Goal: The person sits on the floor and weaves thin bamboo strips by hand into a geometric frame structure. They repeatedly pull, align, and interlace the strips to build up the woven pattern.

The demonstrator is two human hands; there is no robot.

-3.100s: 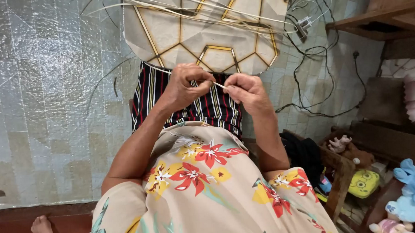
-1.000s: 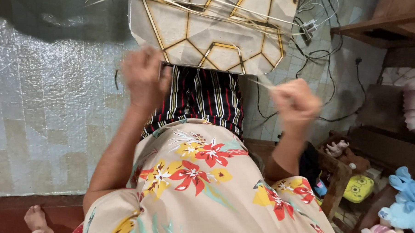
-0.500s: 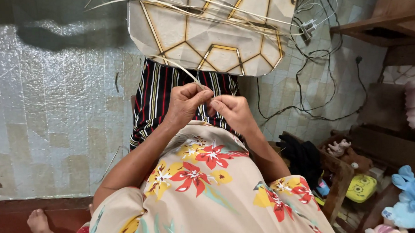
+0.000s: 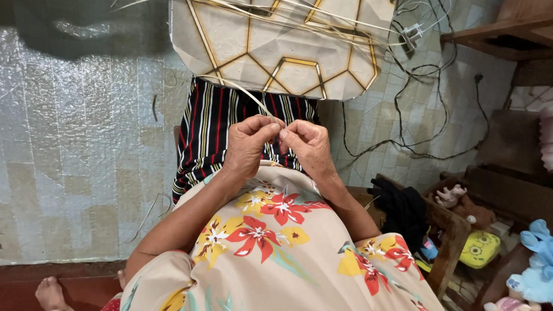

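My left hand (image 4: 250, 144) and my right hand (image 4: 307, 145) meet fingertip to fingertip over my lap, both pinching a thin pale strip (image 4: 243, 92) that curves up and left from them. Below them lies a striped black, red and white cloth (image 4: 213, 130) over my knees. My floral beige dress (image 4: 273, 247) fills the foreground. Beyond the hands sits a cream panel with gold hexagon lines (image 4: 284, 39), with more long pale strips (image 4: 320, 16) lying across it.
Tiled floor (image 4: 62, 151) spreads to the left. Black and white cables (image 4: 420, 64) trail on the right. A wooden bench edge (image 4: 450, 229) holds a dark cloth (image 4: 404, 209), stuffed toys (image 4: 541, 269) and a yellow toy (image 4: 481, 247). My foot (image 4: 52, 298) shows at bottom left.
One second ago my hands were flung apart, left raised and right out to the side. They came back together at the strip and now pinch it close over the lap.
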